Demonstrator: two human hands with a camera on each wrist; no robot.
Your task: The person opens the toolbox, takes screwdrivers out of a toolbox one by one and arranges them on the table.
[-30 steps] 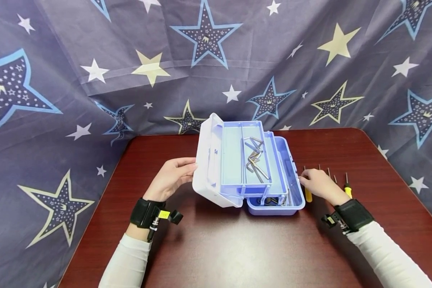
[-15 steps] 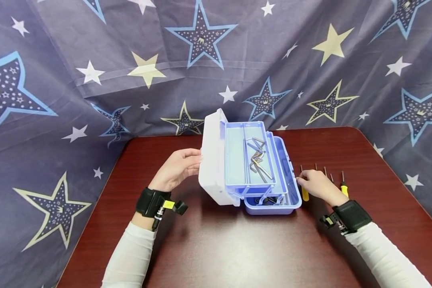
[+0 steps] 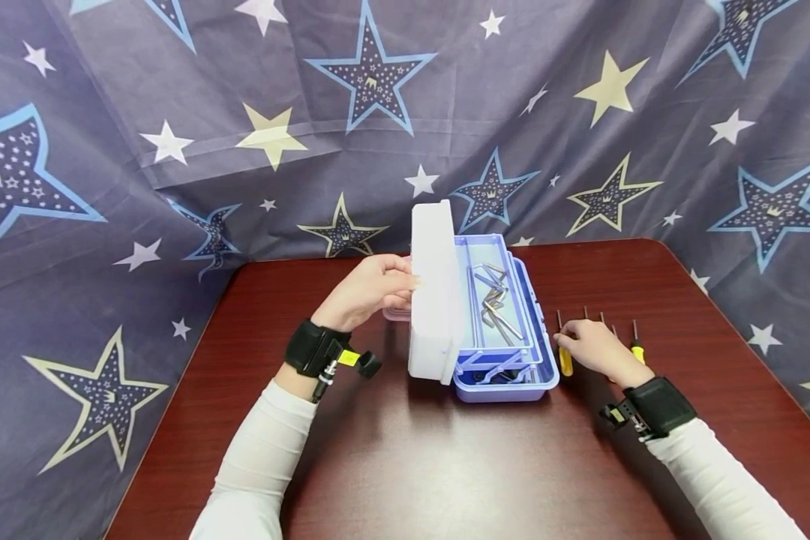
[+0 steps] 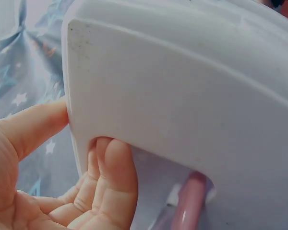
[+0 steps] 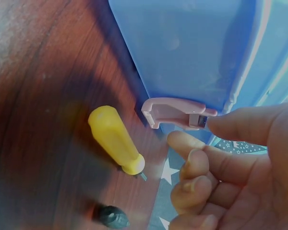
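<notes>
1. Possible slip of the left hand [image 3: 367, 291], clamped on the white lid [image 3: 435, 300] with thumb against its edge; sudden lid drop in consequence.
2. Toolbox [image 3: 506, 394] near the far edge of the desk [image 3: 364, 465]; likely sliding of hex keys [image 3: 504, 322] through jolting of the upper tray [image 3: 479, 247].
3. Possible pinching under a falling lid, from closeness to the pink latch [image 5: 170, 112]; right hand [image 3: 594, 346], thumb and forefinger slightly apart, hold on latch impossible to tell.

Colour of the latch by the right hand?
The latch is pink; right wrist view shows it best.

Over the feed, I saw grey-purple, star-printed cloth [image 3: 391, 169] hanging behind a dark reddish table [image 3: 263, 322], where pale glare [image 3: 439, 480] lay.
</notes>
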